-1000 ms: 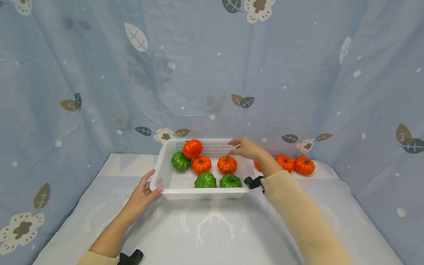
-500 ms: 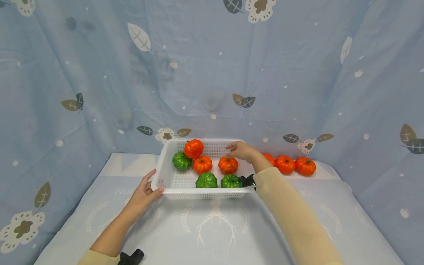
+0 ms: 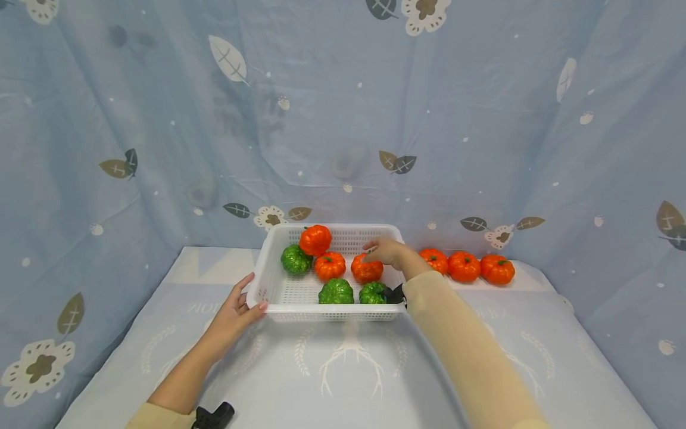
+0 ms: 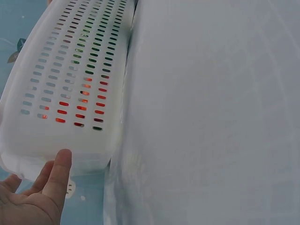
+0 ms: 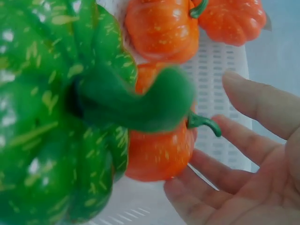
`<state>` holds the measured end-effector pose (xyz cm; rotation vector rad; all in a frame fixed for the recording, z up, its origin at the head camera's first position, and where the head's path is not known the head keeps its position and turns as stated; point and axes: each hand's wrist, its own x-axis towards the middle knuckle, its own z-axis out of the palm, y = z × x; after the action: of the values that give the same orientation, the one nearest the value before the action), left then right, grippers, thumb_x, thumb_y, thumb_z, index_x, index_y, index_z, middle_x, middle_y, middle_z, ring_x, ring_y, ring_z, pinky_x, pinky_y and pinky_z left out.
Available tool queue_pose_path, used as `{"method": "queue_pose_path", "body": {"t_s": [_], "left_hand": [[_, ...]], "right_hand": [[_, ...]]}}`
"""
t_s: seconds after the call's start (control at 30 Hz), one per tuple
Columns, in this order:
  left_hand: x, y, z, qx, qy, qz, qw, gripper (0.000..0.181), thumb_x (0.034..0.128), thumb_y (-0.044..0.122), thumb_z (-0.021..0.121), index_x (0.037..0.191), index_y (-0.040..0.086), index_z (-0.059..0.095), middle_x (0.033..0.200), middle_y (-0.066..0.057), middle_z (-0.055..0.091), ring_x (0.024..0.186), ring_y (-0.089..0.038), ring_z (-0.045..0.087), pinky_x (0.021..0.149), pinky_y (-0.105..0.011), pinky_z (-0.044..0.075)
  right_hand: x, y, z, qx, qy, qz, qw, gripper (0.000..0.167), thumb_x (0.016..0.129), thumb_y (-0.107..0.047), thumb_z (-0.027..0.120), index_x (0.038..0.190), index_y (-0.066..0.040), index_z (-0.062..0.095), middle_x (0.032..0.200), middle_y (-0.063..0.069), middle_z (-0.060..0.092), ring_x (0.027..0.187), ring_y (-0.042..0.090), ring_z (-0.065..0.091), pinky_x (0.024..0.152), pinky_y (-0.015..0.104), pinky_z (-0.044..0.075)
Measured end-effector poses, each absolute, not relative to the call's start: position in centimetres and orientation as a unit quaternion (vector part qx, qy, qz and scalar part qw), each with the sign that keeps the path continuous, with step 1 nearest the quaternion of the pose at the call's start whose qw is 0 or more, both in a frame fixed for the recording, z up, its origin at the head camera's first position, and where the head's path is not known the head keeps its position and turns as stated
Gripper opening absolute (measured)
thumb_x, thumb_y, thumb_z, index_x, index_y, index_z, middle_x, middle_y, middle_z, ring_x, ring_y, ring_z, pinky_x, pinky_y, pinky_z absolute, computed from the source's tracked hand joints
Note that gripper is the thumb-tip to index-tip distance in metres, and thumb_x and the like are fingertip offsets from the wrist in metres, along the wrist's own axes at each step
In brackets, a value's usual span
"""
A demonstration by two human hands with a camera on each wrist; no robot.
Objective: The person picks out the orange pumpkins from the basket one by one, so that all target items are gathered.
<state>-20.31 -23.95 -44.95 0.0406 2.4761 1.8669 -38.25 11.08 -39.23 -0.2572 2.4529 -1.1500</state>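
Observation:
A white perforated basket (image 3: 334,308) holds orange and green pumpkins. At its left front corner the left hand (image 3: 230,322) holds the rim, thumb in front; the left wrist view shows this hand (image 4: 40,197) at the basket end (image 4: 56,145). Over the right orange pumpkin (image 3: 367,271) reaches the right hand (image 3: 393,253). In the right wrist view the fingers of this hand (image 5: 253,164) are spread beside the orange pumpkin (image 5: 159,154), fingertips at its side, thumb apart from it. A green pumpkin (image 5: 47,117) fills the left of that view.
Three orange pumpkins (image 3: 464,267) stand in a row on the table (image 3: 348,387), right of the basket. A patterned blue curtain (image 3: 343,119) hangs behind the table. Inside the basket's left part, an orange pumpkin (image 3: 315,240) leans above a green one (image 3: 296,260).
The right hand has moved left and down to the right orange pumpkin in the basket, uncovering more of the row on the table. The left hand stays at the basket corner.

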Motion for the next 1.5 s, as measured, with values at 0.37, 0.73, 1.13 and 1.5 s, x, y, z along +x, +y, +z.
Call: {"method": "queue_pose_path", "body": {"t_s": [0.37, 0.73, 1.13, 1.5], "left_hand": [[-20.2, -23.7, -44.7, 0.015, 0.798, 0.602, 0.016, 0.092, 0.0963, 0.026, 0.070, 0.162, 0.022, 0.006, 0.148, -0.023, 0.042, 0.130, -0.034, 0.051, 0.100, -0.035, 0.050], [-20.2, -23.9, -44.6, 0.020, 0.796, 0.605, 0.017, 0.091, 0.0967, 0.025, 0.069, 0.162, 0.020, 0.005, 0.147, -0.025, 0.043, 0.130, -0.035, 0.050, 0.095, -0.028, 0.051], [-20.3, -23.8, -44.6, 0.019, 0.791, 0.611, 0.019, 0.091, 0.0966, 0.023, 0.069, 0.162, 0.020, 0.006, 0.146, -0.024, 0.044, 0.129, -0.033, 0.051, 0.092, -0.024, 0.051], [-20.4, -23.9, -44.5, 0.012, 0.791, 0.612, 0.020, 0.091, 0.0963, 0.024, 0.070, 0.162, 0.022, 0.007, 0.147, -0.023, 0.044, 0.130, -0.033, 0.051, 0.094, -0.026, 0.051]], "right_hand": [[-38.2, 10.7, -39.9, -0.103, 0.904, -0.367, 0.196, 0.052, 0.087, -0.009, 0.076, 0.135, -0.001, 0.058, 0.135, 0.021, 0.056, 0.118, 0.031, 0.055, 0.097, 0.040, 0.049], [-37.7, 10.3, -40.0, -0.076, 0.884, -0.396, 0.238, 0.057, 0.090, -0.008, 0.072, 0.142, -0.002, 0.051, 0.143, 0.017, 0.046, 0.104, 0.023, 0.055, 0.096, 0.045, 0.052], [-38.0, 10.3, -40.3, -0.061, 0.863, -0.440, 0.242, 0.047, 0.087, 0.000, 0.075, 0.131, -0.003, 0.059, 0.119, 0.014, 0.058, 0.091, 0.020, 0.057, 0.080, 0.037, 0.056], [-37.5, 11.4, -37.0, -0.110, 0.889, -0.403, 0.186, 0.050, 0.090, -0.011, 0.076, 0.137, -0.005, 0.059, 0.141, 0.025, 0.052, 0.116, 0.031, 0.060, 0.086, 0.036, 0.056]]}}
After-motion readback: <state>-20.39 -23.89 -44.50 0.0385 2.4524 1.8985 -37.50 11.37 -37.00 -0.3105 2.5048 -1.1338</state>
